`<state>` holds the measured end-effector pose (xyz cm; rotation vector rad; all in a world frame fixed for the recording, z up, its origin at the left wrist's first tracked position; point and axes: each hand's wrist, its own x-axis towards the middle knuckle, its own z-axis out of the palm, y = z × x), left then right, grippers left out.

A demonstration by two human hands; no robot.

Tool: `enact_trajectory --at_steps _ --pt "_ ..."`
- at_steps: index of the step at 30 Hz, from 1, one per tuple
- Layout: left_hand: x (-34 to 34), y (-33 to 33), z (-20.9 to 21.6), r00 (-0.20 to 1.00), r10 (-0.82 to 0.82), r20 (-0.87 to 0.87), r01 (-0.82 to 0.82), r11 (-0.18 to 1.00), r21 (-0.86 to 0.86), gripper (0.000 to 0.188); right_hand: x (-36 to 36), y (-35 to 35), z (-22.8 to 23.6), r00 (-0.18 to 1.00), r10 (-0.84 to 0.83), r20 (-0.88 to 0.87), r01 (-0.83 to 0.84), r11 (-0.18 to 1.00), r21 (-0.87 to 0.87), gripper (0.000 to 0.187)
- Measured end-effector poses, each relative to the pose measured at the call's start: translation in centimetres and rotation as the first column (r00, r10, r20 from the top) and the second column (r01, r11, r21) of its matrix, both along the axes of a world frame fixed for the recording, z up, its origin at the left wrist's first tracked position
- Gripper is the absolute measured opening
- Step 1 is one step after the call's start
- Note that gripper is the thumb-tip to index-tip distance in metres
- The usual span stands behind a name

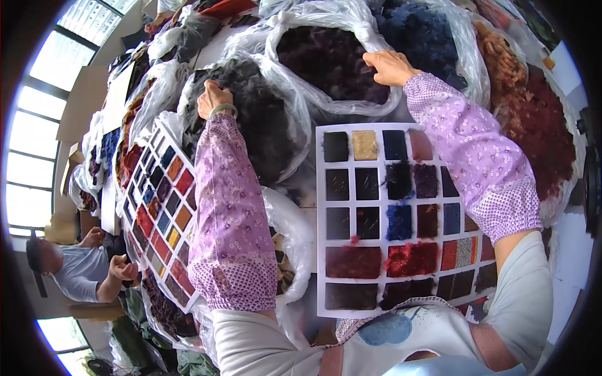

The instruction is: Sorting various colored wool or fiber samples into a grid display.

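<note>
My left hand (215, 99) is closed, knuckles up, at the left rim of a clear plastic bag of dark grey fluffy fibre (257, 119). Whatever its fingers pinch is hidden. A pale green bangle (224, 109) circles that wrist. My right hand (390, 66) is curled shut at the right edge of a bag of dark purple-black fibre (323, 59), beside a bag of blue fibre (420, 41). Any thing in that grip is too small to tell. Below my hands lies a white board of coloured swatches (320, 219); a second swatch board (162, 131) stands tilted by my left sleeve.
Bags of orange-brown (501, 53) and dark red fibre (536, 125) crowd the right side. An open plastic bag (295, 232) with tan and dark pieces sits between my forearms. At far left a person in a light shirt (81, 269) works near tall windows (37, 144).
</note>
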<state>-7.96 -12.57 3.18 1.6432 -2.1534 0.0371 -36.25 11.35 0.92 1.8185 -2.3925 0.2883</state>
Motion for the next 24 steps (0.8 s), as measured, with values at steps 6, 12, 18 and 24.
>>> enact_trajectory --at_steps 6,12,18,24 --pt "-1.6 -0.1 -0.4 1.0 0.004 0.018 -0.006 0.994 0.108 0.03 6.4 8.0 4.6 0.928 0.358 0.104 -0.312 0.899 -0.309 0.016" --pt "-0.5 -0.6 -0.9 0.99 0.09 -0.108 -0.076 0.989 0.126 0.027 15.2 14.5 4.4 0.772 0.618 -0.151 -0.628 0.703 -0.335 0.01" --pt "0.2 -1.7 -2.0 0.975 0.114 -0.193 -0.092 0.989 0.119 0.033 16.3 13.8 1.7 0.738 0.608 -0.294 -0.674 0.685 -0.275 0.009" --pt "0.3 -0.9 -2.1 0.97 0.141 -0.196 -0.112 0.982 0.151 0.033 17.0 14.9 2.5 0.827 0.562 0.032 -0.534 0.8 -0.273 0.009"
